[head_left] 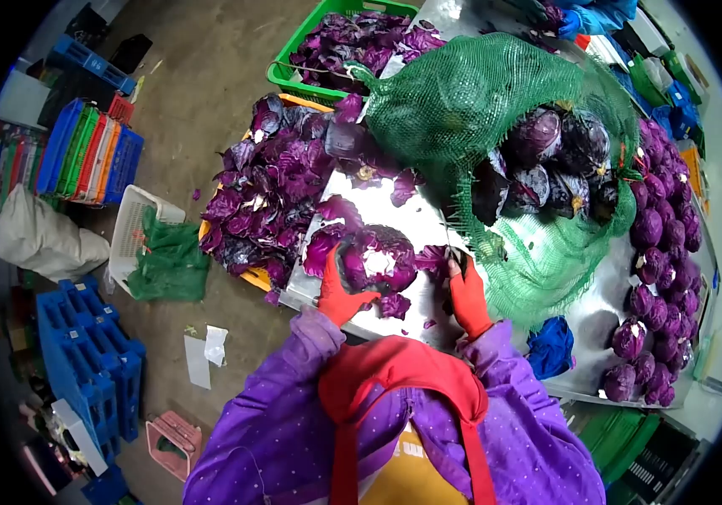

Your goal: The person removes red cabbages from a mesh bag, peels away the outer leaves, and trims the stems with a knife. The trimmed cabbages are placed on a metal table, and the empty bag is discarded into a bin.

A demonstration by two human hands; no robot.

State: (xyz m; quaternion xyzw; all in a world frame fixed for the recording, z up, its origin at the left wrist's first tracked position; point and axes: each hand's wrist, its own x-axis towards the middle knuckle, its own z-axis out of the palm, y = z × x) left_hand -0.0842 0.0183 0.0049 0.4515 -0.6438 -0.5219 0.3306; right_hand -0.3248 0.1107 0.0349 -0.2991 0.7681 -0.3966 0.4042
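Observation:
A red cabbage with a pale cut patch lies on the metal table in front of me. My left hand, in an orange-red glove, touches its left side with thumb and fingers spread apart. To the right of the cabbage, my right hand, gloved alike, is closed around a small dark thing that I cannot make out, beside a loose purple leaf. Smaller leaf pieces lie around the cabbage. A green mesh bag with dark whole cabbages inside lies beyond my right hand.
Leaves heap over an orange crate at the left and fill a green crate behind it. Many trimmed cabbages line the table's right side. A blue cloth lies near the front edge. A co-worker's blue-gloved hand shows at the top.

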